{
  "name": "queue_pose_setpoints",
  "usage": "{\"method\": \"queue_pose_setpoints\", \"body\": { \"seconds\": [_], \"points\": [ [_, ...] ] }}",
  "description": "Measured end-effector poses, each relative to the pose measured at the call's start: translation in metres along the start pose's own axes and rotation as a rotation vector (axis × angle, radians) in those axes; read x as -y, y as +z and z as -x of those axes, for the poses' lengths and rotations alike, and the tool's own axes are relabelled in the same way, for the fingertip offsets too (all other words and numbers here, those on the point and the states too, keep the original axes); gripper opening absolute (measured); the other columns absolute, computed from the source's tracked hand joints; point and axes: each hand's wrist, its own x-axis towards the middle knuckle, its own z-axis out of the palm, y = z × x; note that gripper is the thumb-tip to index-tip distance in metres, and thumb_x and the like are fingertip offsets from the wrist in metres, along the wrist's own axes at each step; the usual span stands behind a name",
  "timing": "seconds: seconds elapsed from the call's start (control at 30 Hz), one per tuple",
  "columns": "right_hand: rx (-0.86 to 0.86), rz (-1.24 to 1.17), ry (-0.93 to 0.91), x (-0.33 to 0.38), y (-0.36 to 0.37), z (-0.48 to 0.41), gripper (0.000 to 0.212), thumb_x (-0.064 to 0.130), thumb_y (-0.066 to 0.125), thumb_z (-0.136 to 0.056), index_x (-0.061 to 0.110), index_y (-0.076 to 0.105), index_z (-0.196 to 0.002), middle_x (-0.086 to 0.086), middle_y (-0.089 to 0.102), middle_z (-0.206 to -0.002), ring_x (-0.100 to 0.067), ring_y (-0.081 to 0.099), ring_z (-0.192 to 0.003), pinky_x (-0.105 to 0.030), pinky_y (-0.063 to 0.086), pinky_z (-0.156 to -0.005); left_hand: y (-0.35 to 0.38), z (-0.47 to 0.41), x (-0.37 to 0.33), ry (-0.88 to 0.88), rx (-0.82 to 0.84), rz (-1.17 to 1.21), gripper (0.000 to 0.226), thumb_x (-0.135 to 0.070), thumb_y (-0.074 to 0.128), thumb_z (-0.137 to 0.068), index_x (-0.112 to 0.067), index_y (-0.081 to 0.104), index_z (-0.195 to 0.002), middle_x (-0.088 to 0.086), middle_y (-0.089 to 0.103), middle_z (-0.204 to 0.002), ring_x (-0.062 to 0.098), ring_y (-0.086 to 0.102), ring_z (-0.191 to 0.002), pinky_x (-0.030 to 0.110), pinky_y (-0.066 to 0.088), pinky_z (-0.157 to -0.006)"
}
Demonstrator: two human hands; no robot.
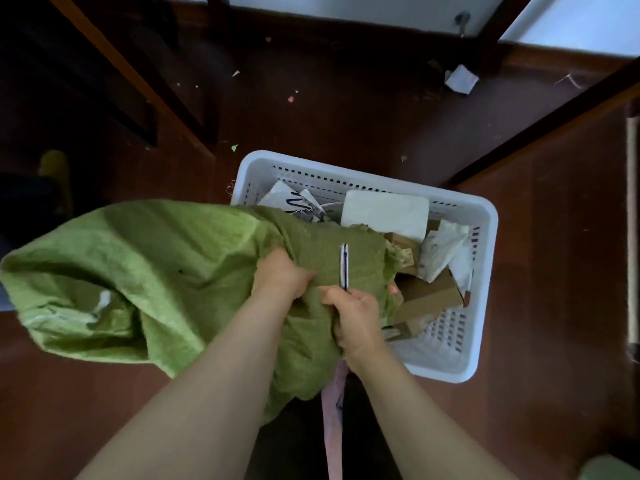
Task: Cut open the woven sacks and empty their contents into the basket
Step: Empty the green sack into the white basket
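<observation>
We're in the emptying step, by the look of it. The green woven sack is slung across the left edge of the basket, its frayed open end lying over the goods inside and its bulk hanging out over the floor to the left.

The left hand has its fingers curled tight into a bunch of sack fabric near the mouth. The right hand has its fingers wrapped round the handle of a slim cutter, which points away from us across the cloth. Can't tell whether that hand pinches fabric too, or whether the blade is out.

The basket stands on the floor and already holds a mix: a white padded parcel toward the far edge, cardboard boxes along the right side, and white mailer bags between them. The near-right corner shows bare mesh.

The sack's closed end, w/ pale stitching, looks puffed, so there's prob. more inside, though we can't see in.

Next move, as we judge it: raise the closed end w/ the left hand so the rest slides toward the mouth, and keep the mouth inside the rim. The cutter is close beside the left knuckles, so it needs parking or turning away first. Otherwise a shake risks a nick, or stuff spilling past the left edge.
</observation>
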Motion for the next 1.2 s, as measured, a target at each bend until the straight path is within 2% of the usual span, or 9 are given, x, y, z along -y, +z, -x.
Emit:
{"method": "queue_pose_setpoints", "body": {
  "seconds": [0.07, 0.23, 0.33, 0.47, 0.67, 0.8, 0.9, 1.03, 1.2],
  "points": [
    [-0.108, 0.107, -0.008, 0.0, -0.013, -0.015, 0.023, 0.008, 0.067, -0.078, 0.009, 0.064, -0.056, 0.001, 0.048, -0.041, -0.009, 0.041, -0.035, -0.017, 0.033, -0.039, 0.003, -0.002, 0.003, 0.076, -0.084, -0.086, 0.02, -0.007, 0.053, -0.086, -0.005, 0.064, -0.103, 0.018, 0.063, -0.114, 0.035, 0.058, -0.107, 0.035, 0.047, -0.088],
    [-0.511, 0.533, -0.344, 0.021, -0.052, -0.073, 0.021, 0.032, 0.06, -0.091, 0.013, 0.069, -0.086, -0.005, 0.063, -0.073, -0.024, 0.058, -0.07, -0.032, 0.044, -0.066, -0.001, 0.004, 0.015, 0.104, -0.17, 0.075, 0.011, -0.012, 0.053, -0.088, -0.006, 0.062, -0.085, 0.012, 0.063, -0.091, 0.031, 0.059, -0.089, 0.034, 0.05, -0.079],
    [-0.528, 0.675, -0.222, 0.037, -0.068, -0.108, 0.039, 0.043, 0.063, -0.087, 0.009, 0.063, -0.106, -0.01, 0.066, -0.097, -0.029, 0.061, -0.09, -0.033, 0.047, -0.073, -0.004, 0.005, 0.024, 0.089, -0.157, 0.138, 0.023, -0.005, 0.048, -0.089, -0.005, 0.047, -0.065, 0.007, 0.051, -0.072, 0.03, 0.053, -0.081, 0.031, 0.043, -0.071],
    [-0.412, 0.776, -0.119, 0.041, -0.068, -0.117, 0.042, 0.038, 0.072, -0.081, 0.006, 0.066, -0.108, -0.009, 0.068, -0.099, -0.027, 0.063, -0.088, -0.034, 0.052, -0.077, -0.002, 0.009, 0.026, 0.008, -0.129, 0.357, 0.018, -0.001, 0.041, -0.089, -0.001, 0.059, -0.087, 0.01, 0.056, -0.086, 0.03, 0.053, -0.087, 0.031, 0.044, -0.078],
    [-0.436, 0.437, -0.576, 0.072, -0.025, -0.087, 0.034, 0.03, 0.07, -0.084, 0.002, 0.059, -0.068, -0.005, 0.05, -0.058, -0.019, 0.047, -0.057, -0.031, 0.041, -0.058, -0.02, 0.033, 0.003, 0.051, -0.274, 0.729, 0.041, -0.033, 0.055, -0.09, -0.015, 0.036, -0.058, 0.002, 0.042, -0.06, 0.022, 0.045, -0.066, 0.031, 0.04, -0.064],
    [-0.439, 0.314, -0.612, 0.073, -0.021, -0.073, 0.03, 0.028, 0.069, -0.086, 0.008, 0.059, -0.067, -0.003, 0.053, -0.063, -0.017, 0.051, -0.064, -0.042, 0.051, -0.07, -0.034, 0.07, -0.017, 0.482, -0.518, 0.906, 0.052, -0.022, 0.062, -0.092, -0.018, 0.026, -0.054, -0.013, 0.028, -0.046, 0.004, 0.026, -0.042, 0.016, 0.025, -0.041],
    [-0.381, 0.302, -0.728, 0.089, -0.017, -0.061, 0.032, 0.027, 0.068, -0.087, -0.003, 0.062, -0.075, -0.003, 0.05, -0.064, -0.013, 0.047, -0.064, -0.03, 0.045, -0.064, -0.044, 0.088, -0.025, 0.718, -0.717, 0.901, 0.052, -0.015, 0.057, -0.092, -0.022, 0.024, -0.054, -0.015, 0.027, -0.043, 0.0, 0.026, -0.041, 0.012, 0.02, -0.044],
    [-0.422, 0.358, -0.596, 0.082, -0.03, -0.063, 0.03, 0.027, 0.067, -0.087, 0.001, 0.062, -0.073, -0.008, 0.054, -0.066, -0.013, 0.05, -0.062, -0.03, 0.048, -0.062, -0.029, 0.087, -0.021, 0.523, -0.532, 1.006, 0.05, -0.016, 0.058, -0.094, -0.015, 0.03, -0.052, -0.011, 0.03, -0.047, 0.004, 0.027, -0.044, 0.022, 0.023, -0.045],
    [-0.402, 0.333, -0.652, 0.073, -0.039, -0.061, 0.025, 0.022, 0.068, -0.086, 0.0, 0.063, -0.076, -0.003, 0.049, -0.063, -0.011, 0.047, -0.061, -0.027, 0.041, -0.059, -0.019, 0.078, -0.009, 0.458, -0.583, 0.907, 0.054, -0.013, 0.058, -0.093, -0.017, 0.025, -0.05, -0.011, 0.028, -0.041, 0.003, 0.026, -0.04, 0.02, 0.024, -0.041]
  ]
}}
